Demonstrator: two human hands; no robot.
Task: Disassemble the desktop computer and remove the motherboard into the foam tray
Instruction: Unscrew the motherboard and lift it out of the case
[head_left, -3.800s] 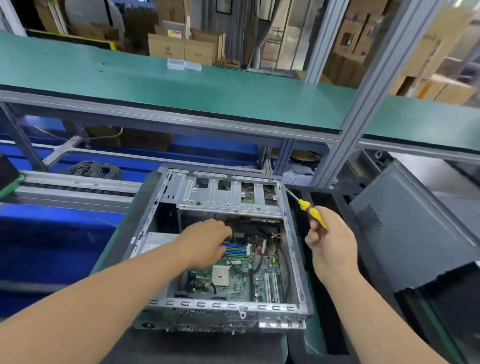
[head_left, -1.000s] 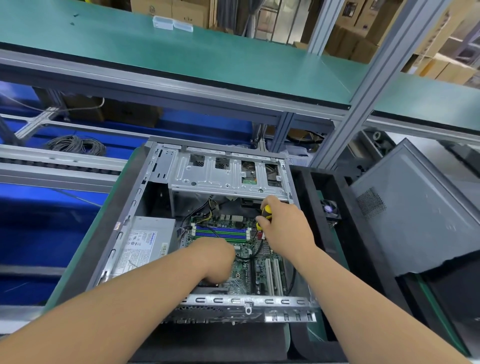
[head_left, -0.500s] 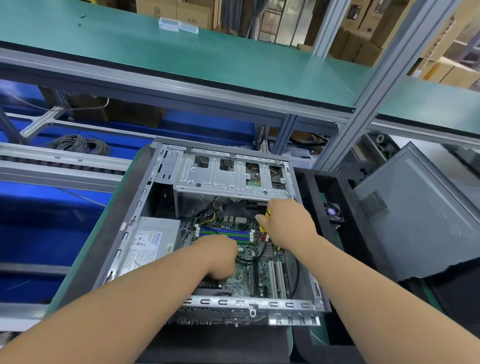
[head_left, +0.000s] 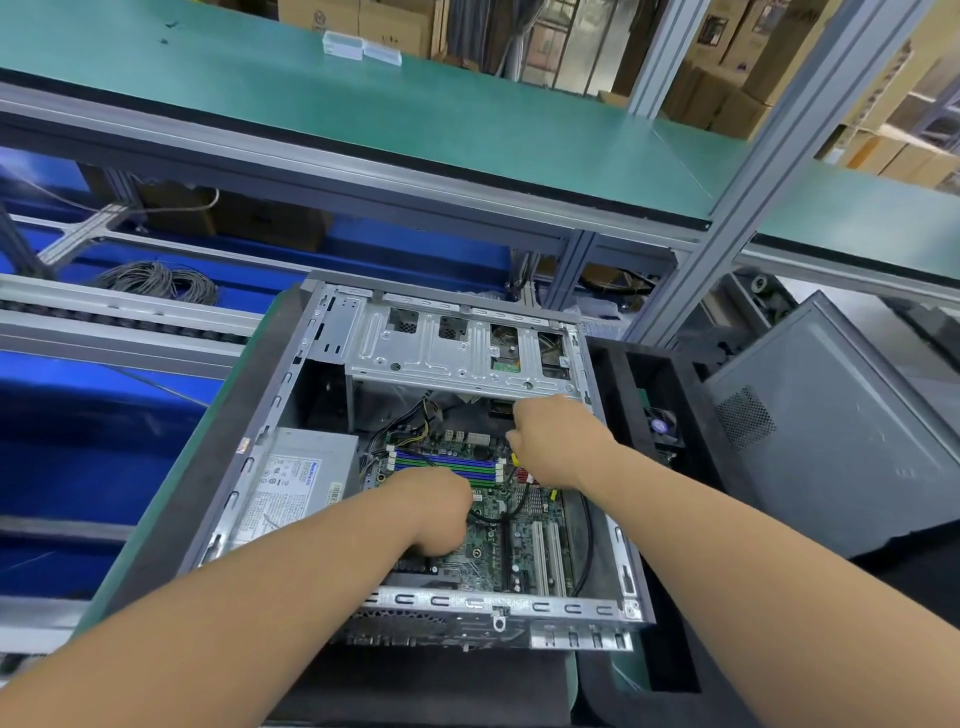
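Note:
The open desktop case (head_left: 270, 415) lies flat on the bench with the green motherboard (head_left: 519, 545) in its floor. My left hand (head_left: 436, 514) sits knuckles-up on the board just below the blue and green memory slots (head_left: 447, 462); its fingers curl under and hide whatever is beneath. My right hand (head_left: 556, 441) reaches in under the metal drive cage (head_left: 457, 353) at the board's upper right corner and grips the yellow screwdriver (head_left: 515, 459), of which only a sliver shows. The black foam tray (head_left: 613, 374) stands right of the case.
A silver power supply (head_left: 296, 483) fills the case's left side. The grey side panel (head_left: 831, 441) leans at the right, beyond the tray, which holds a small fan (head_left: 661, 427). A green shelf (head_left: 415, 114) overhangs the back. A cable coil (head_left: 161, 280) lies far left.
My right hand brought the screwdriver from outside the case down to the board's upper right corner. My left hand shifted a little lower on the board and stays there.

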